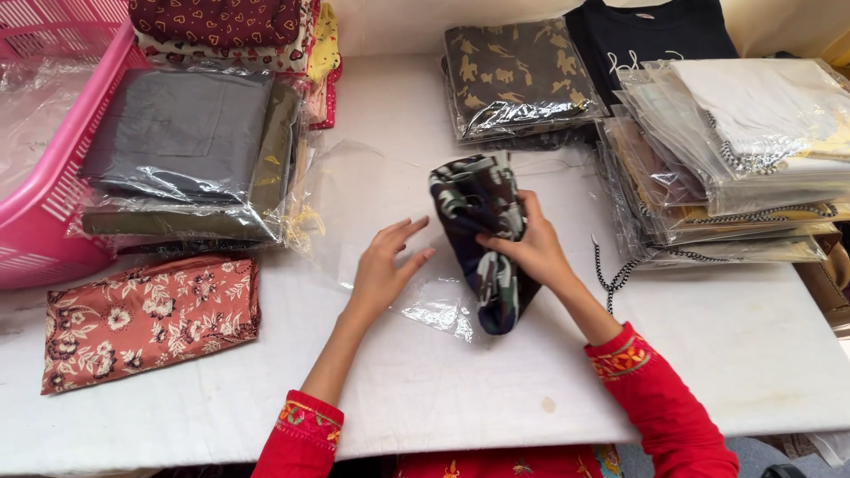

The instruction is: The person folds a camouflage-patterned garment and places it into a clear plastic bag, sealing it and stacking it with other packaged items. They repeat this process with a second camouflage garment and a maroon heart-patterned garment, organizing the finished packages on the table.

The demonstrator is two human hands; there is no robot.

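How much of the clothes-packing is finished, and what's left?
Done: bagged stacks on the right and bagged pile on the left. In hand: the right hand grips a folded camouflage cloth over a clear bag; the left hand rests open on that bag. Left: the floral cloth lies unbagged.

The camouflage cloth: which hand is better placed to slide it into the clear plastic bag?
Probably the right hand: it already grips the camouflage cloth. The left hand lies open on the clear plastic bag.

Camouflage cloth (482, 239): dark navy, green, white patches. Left of it, folded cloth (150, 319) salmon with floral print; basket (53, 133) pink. Sleeves (660, 398) red, embroidered cuffs. Counter (425, 389) white.
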